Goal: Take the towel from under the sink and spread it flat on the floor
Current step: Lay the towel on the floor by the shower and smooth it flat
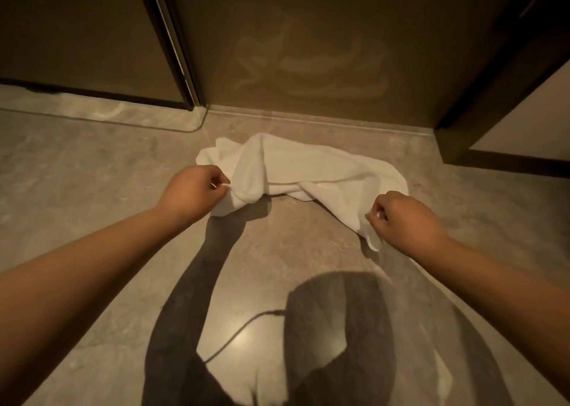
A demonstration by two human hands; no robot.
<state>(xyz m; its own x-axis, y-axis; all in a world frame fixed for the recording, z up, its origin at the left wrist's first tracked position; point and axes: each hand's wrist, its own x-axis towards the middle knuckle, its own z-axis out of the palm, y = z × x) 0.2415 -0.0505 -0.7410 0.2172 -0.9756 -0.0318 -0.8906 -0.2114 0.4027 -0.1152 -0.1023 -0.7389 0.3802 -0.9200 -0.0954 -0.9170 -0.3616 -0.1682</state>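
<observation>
Inspector: Towel (308, 171) is out from under the sink and lying on the stone floor (92, 171), near the foot of the dark far wall (308, 35). It is bunched, with folds across the middle; not flat.

Clerk: Hands?

Inspector: Left hand (191, 189) is clenched on the towel's near-left end. Right hand (404, 217) is clenched on the near-right corner, a tip of cloth hanging below the fist. Both hands are low and well apart, with a sagging edge between them.

Clerk: Step in hand?

Inspector: Retrieval judged complete. Spreading is under way, not finished. The far part of the cloth rests on the floor; the near edge is lifted.

Clerk: Next requirement?

Inspector: In my judgement, draw the two ends further apart and toward the near side to take out the slack, then lay the near edge down. The far-left lump (216, 156) will likely need separate smoothing. Floor on the near side appears bare enough for it.
</observation>
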